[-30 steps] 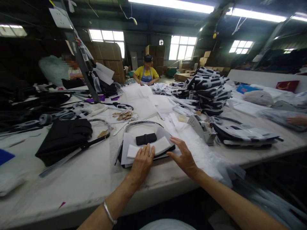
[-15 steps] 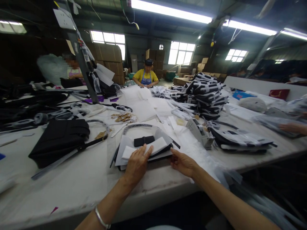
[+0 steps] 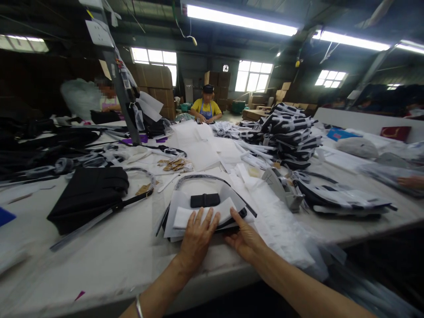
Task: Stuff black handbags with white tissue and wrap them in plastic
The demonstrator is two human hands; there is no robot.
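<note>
In the middle of the table lies a black handbag (image 3: 228,229), flat, partly covered by a sheet of white paper (image 3: 170,223). Across its front runs a white padding strip (image 3: 185,216), just below a black closure tab (image 3: 205,200). My left hand (image 3: 198,234) rests flat on the strip with fingers spread. The thumb of my right hand (image 3: 247,238) lies over the right front corner, its curled fingers below, with the bag's edge between them. A handle wrapped in clear film (image 3: 202,176) arches behind the bag.
A finished-looking black bag (image 3: 89,194) stands left. Right of centre are a grey tape dispenser (image 3: 285,190), a wrapped bag (image 3: 344,196) and a tall stack of wrapped bags (image 3: 289,132). White sheets (image 3: 198,145) lie behind. A co-worker (image 3: 207,106) sits across the table.
My left hand's fingers have spread out along the strip. My right hand has shifted its thumb onto the corner and its fingers lower. The strip now lies straighter across the bag.
</note>
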